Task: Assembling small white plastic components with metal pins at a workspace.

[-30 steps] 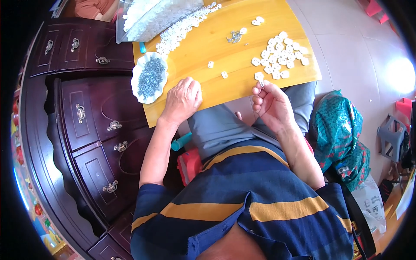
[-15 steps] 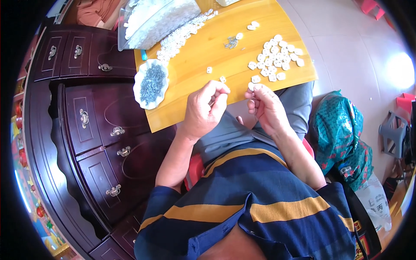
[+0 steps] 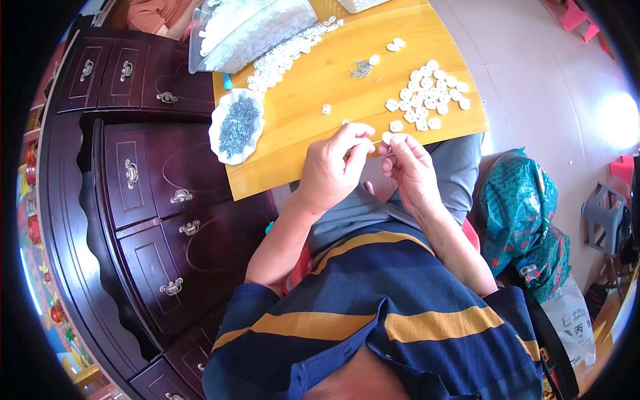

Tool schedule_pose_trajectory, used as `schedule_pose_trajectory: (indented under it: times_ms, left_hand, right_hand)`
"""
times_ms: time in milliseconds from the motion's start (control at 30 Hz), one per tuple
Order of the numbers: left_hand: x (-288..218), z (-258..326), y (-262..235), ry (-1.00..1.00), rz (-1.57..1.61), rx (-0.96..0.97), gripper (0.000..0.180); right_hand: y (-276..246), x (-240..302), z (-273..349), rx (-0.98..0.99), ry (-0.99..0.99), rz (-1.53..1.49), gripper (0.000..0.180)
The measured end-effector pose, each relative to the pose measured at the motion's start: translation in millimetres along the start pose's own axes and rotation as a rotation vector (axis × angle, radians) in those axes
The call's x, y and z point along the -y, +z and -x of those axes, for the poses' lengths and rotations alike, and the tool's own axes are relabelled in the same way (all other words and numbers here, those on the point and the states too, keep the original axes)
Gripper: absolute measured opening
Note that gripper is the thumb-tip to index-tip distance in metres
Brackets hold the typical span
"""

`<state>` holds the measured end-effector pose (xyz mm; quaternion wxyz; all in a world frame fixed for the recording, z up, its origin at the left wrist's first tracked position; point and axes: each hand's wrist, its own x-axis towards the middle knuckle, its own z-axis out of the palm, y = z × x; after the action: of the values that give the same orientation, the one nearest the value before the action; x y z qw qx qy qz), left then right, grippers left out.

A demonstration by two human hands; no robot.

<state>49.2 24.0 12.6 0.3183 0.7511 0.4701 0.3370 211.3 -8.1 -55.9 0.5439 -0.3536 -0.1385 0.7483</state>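
Observation:
At the table's near edge, my right hand pinches a small white plastic piece between thumb and fingertips. My left hand is close beside it on the left, thumb and forefinger pinched together; whatever lies between them is too small to make out. Further right, a group of similar white plastic pieces is spread on the wooden table. One more white piece lies just beyond my left hand. Past it is a little pile of thin grey metal pins, touched by another white piece.
On the left stands a scalloped white dish full of dark metal pins. Behind it, a clear bin holds many white pieces, with more heaped alongside. A dark wooden cabinet flanks the table; green bags sit on the floor at right.
My left hand has moved right, bringing its fingertips close to the white plastic piece in my right hand. The right hand keeps its pinch. The whole view has shifted slightly.

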Motion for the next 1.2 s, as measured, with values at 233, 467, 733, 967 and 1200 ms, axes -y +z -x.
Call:
schedule_pose_trajectory:
  times_ms: [233,467,733,967,1200]
  left_hand:
    - [1.8,-0.5,0.2,-0.015,-0.051,0.011,0.021]
    - [-7.9,-5.3,-5.8,-0.048,-0.168,0.12,0.019]
    - [-10.6,-9.3,-7.6,0.001,-0.262,0.133,0.017]
    - [-8.3,-8.5,-10.2,-0.069,-0.22,0.151,0.017]
    - [-7.8,-8.2,-10.0,-0.054,-0.185,0.134,0.016]
  right_hand:
    - [2.9,0.4,-0.1,0.0,0.001,0.029,0.022]
    - [5.9,0.0,0.6,-0.025,-0.059,0.118,0.02]
    - [6.2,1.3,4.0,-0.052,-0.088,0.246,0.02]
    - [5.7,6.6,1.6,-0.053,-0.103,0.249,0.021]
    - [3.8,6.1,0.8,-0.07,-0.122,0.242,0.021]
